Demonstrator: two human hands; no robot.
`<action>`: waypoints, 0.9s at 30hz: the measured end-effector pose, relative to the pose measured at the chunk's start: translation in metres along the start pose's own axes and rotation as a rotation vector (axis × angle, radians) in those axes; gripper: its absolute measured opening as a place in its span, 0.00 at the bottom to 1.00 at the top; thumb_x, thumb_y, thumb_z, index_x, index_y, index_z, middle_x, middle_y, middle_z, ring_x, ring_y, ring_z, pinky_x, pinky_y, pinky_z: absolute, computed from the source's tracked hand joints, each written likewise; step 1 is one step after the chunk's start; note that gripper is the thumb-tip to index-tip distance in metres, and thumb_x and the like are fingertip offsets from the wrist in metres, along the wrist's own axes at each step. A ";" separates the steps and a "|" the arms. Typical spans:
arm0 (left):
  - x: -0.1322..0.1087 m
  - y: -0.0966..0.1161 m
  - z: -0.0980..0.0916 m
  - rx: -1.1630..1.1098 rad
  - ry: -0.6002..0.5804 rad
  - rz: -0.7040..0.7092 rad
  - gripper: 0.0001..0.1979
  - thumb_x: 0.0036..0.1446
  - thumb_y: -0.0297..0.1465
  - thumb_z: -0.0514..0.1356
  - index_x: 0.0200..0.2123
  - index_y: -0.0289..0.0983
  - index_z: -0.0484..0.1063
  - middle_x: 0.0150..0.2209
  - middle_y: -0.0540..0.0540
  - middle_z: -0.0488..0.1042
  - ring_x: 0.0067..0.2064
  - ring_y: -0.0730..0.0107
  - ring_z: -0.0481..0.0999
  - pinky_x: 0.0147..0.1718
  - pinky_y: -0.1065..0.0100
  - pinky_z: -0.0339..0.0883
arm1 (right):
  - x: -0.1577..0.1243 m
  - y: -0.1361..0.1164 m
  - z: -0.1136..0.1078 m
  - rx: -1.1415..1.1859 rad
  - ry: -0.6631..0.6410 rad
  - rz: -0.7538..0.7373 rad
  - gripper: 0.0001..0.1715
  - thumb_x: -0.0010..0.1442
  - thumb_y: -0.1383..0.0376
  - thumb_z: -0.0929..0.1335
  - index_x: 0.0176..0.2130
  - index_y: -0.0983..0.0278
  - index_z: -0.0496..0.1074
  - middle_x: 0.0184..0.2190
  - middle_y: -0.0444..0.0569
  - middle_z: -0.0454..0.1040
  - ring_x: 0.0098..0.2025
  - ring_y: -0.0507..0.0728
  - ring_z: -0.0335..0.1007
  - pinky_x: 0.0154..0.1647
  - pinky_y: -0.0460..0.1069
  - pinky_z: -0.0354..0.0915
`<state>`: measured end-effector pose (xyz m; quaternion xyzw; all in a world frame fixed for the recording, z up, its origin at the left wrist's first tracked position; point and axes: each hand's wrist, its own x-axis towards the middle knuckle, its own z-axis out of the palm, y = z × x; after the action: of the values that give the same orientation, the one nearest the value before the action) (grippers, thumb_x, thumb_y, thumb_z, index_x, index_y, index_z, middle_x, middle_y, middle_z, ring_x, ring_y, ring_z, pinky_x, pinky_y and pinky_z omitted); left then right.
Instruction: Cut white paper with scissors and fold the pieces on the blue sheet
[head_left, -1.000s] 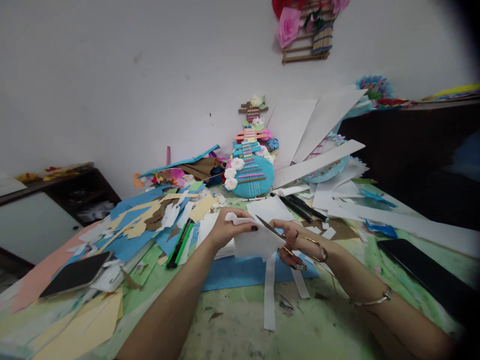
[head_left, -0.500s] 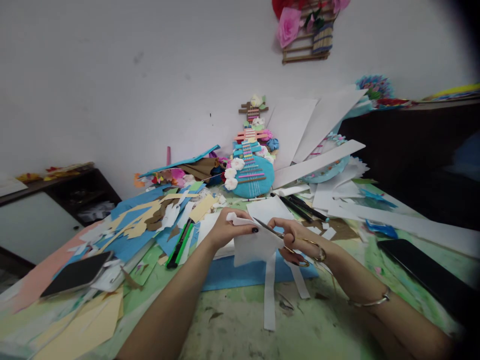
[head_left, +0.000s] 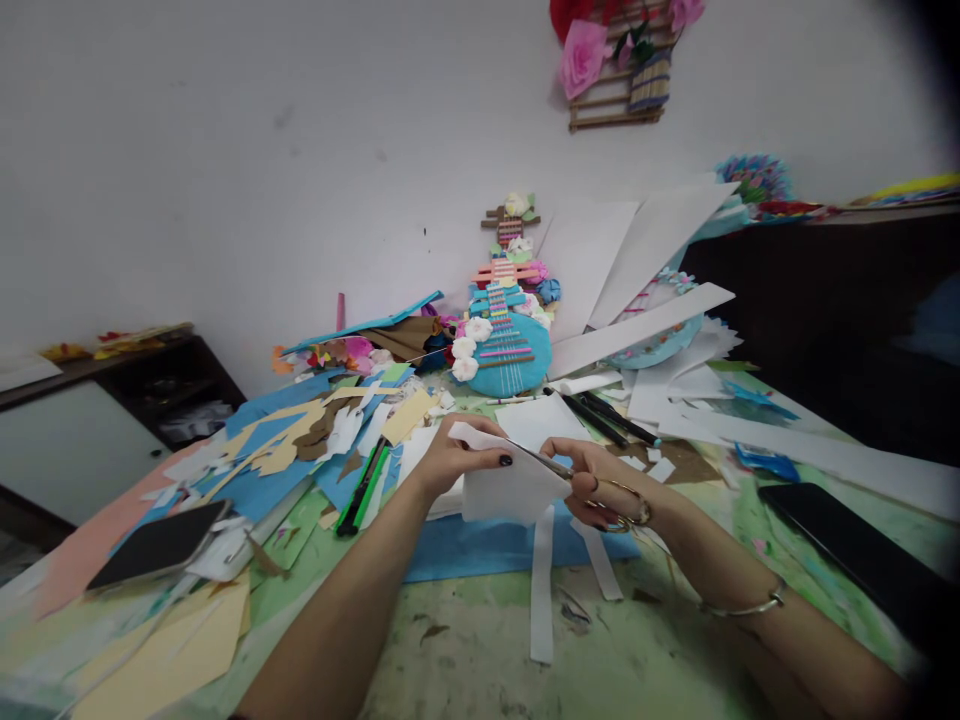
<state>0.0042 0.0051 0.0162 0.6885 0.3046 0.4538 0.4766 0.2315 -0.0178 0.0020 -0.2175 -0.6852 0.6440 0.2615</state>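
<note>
Scissors at white paper — handles drawn closer together than a second ago.
Left hand pinches the paper tightly, sheet hanging between both grips; right hand curls round the handles — blades slanting lengthwise, tips pointing toward the left thumb.

White paper, its top edge partly curled, is held above the blue sheet; gold-handled scissors slant above that sheet too, blades at the paper's upper edge.
</note>
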 end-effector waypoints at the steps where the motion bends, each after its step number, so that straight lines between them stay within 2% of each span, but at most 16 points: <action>1: 0.000 0.000 -0.001 -0.046 0.022 0.000 0.14 0.36 0.35 0.70 0.25 0.31 0.76 0.22 0.47 0.72 0.24 0.74 0.68 0.22 0.74 0.57 | 0.000 -0.002 0.000 0.003 0.007 -0.009 0.33 0.47 0.42 0.68 0.37 0.62 0.55 0.08 0.33 0.60 0.08 0.44 0.46 0.08 0.38 0.46; 4: -0.001 0.001 -0.004 -0.171 0.093 -0.012 0.15 0.37 0.37 0.69 0.25 0.30 0.76 0.21 0.47 0.72 0.23 0.74 0.69 0.22 0.74 0.59 | -0.001 -0.006 -0.001 -0.007 0.023 -0.003 0.34 0.46 0.40 0.67 0.37 0.62 0.55 0.07 0.32 0.59 0.08 0.44 0.46 0.08 0.38 0.45; 7: -0.001 0.002 -0.006 -0.193 0.119 -0.038 0.12 0.40 0.34 0.69 0.25 0.31 0.76 0.21 0.48 0.73 0.23 0.74 0.69 0.22 0.74 0.60 | -0.002 -0.008 -0.003 -0.044 0.040 0.053 0.33 0.48 0.41 0.67 0.38 0.62 0.54 0.08 0.33 0.61 0.08 0.44 0.46 0.07 0.38 0.44; 15: -0.001 -0.004 -0.006 -0.092 0.072 -0.033 0.10 0.38 0.32 0.70 0.25 0.31 0.77 0.22 0.47 0.75 0.24 0.72 0.71 0.23 0.74 0.62 | -0.006 -0.005 -0.002 -0.070 0.005 0.004 0.44 0.40 0.32 0.64 0.40 0.63 0.54 0.10 0.34 0.61 0.10 0.44 0.49 0.09 0.38 0.46; 21: 0.000 -0.001 -0.004 0.078 0.047 -0.002 0.11 0.38 0.34 0.70 0.24 0.32 0.78 0.24 0.45 0.76 0.26 0.70 0.72 0.25 0.72 0.63 | -0.007 -0.007 0.000 -0.034 -0.006 0.043 0.43 0.43 0.33 0.63 0.41 0.63 0.54 0.10 0.32 0.58 0.11 0.46 0.51 0.11 0.40 0.50; 24: -0.001 0.002 -0.003 0.096 0.022 0.017 0.11 0.39 0.36 0.69 0.24 0.34 0.78 0.25 0.45 0.76 0.28 0.69 0.72 0.26 0.72 0.63 | -0.007 -0.007 -0.001 -0.038 -0.069 0.041 0.46 0.40 0.31 0.63 0.42 0.63 0.55 0.12 0.33 0.60 0.11 0.46 0.51 0.11 0.40 0.49; 27: -0.001 0.003 -0.003 0.082 0.009 0.022 0.10 0.39 0.35 0.69 0.24 0.34 0.78 0.25 0.45 0.75 0.28 0.69 0.72 0.27 0.72 0.63 | -0.007 -0.008 -0.001 -0.057 -0.099 0.031 0.45 0.42 0.31 0.61 0.43 0.63 0.54 0.13 0.35 0.62 0.12 0.46 0.52 0.12 0.41 0.50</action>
<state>0.0011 0.0040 0.0193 0.7087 0.3175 0.4493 0.4417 0.2383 -0.0218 0.0091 -0.2035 -0.7120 0.6381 0.2109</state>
